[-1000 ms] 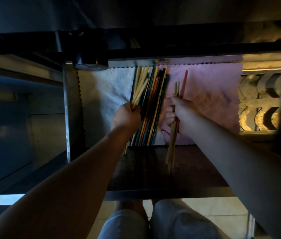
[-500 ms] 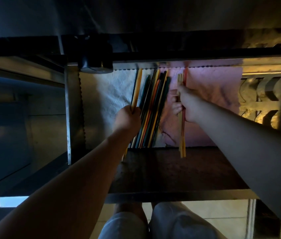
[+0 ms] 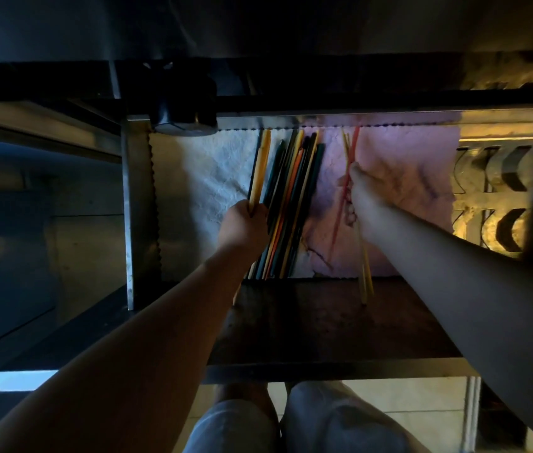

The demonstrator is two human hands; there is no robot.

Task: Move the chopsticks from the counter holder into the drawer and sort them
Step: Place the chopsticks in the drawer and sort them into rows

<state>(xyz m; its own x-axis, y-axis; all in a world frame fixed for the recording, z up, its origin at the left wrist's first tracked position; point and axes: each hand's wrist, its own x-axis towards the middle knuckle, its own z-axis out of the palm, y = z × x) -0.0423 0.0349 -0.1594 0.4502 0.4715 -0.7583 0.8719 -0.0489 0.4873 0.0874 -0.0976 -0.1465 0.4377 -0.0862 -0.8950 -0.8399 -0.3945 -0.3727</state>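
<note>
**Both hands in the open drawer, each gripping chopsticks**

I am looking down into an open drawer (image 3: pixel 137 223) with a metal left wall, its floor covered by a white liner (image 3: pixel 213 178) on the left and a pink liner (image 3: pixel 396 178) on the right. My left hand (image 3: pixel 244 223) is fisted around yellow chopsticks (image 3: pixel 260 168) that lie over the white liner. Just right of it, a bundle of mixed chopsticks (image 3: pixel 291 204), dark, orange and yellow, lies lengthwise where the two liners meet. Farther right, my right hand (image 3: pixel 366 204) is clenched on a red chopstick (image 3: pixel 340 204) and a few pale yellow chopsticks (image 3: pixel 366 273) above the pink liner; their near ends reach past the liner over the drawer's dark front panel (image 3: pixel 324 322).
</note>
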